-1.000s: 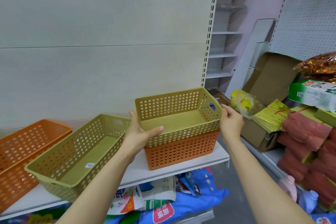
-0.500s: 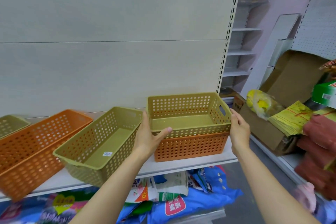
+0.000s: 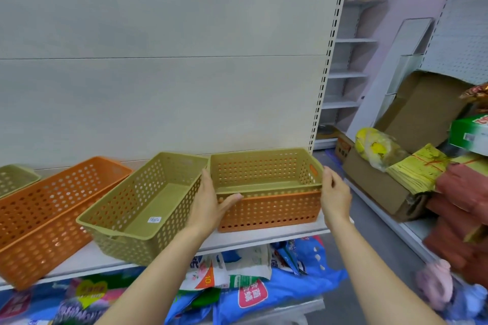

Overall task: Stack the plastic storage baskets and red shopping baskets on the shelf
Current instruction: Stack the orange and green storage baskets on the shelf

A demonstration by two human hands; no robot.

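A white shelf (image 3: 264, 236) runs along a pale back panel (image 3: 158, 60) and carries several perforated plastic baskets; at its left end a long orange basket (image 3: 52, 219) lies at a slant with its near corner past the front edge; behind it, at the far left, a corner of another green basket (image 3: 15, 177) shows; just right of the orange one a loose green basket (image 3: 142, 208) sits askew, a small white label (image 3: 154, 219) on its floor, its near end overhanging the front edge. At the shelf's right end a green basket (image 3: 266, 174) is nested inside an orange basket (image 3: 269, 211), only its upper part standing above the orange rim. The left hand (image 3: 211, 203) lies against the left side of this stack, fingers straight, thumb across the front where the two rims meet; the right hand (image 3: 334, 195) is at the stack's right end with loosely extended fingers by the green rim, gripping nothing. Below the shelf lie blue packets (image 3: 277, 290); to the right, cardboard boxes (image 3: 412, 119) and yellow paper bundles (image 3: 417, 169).
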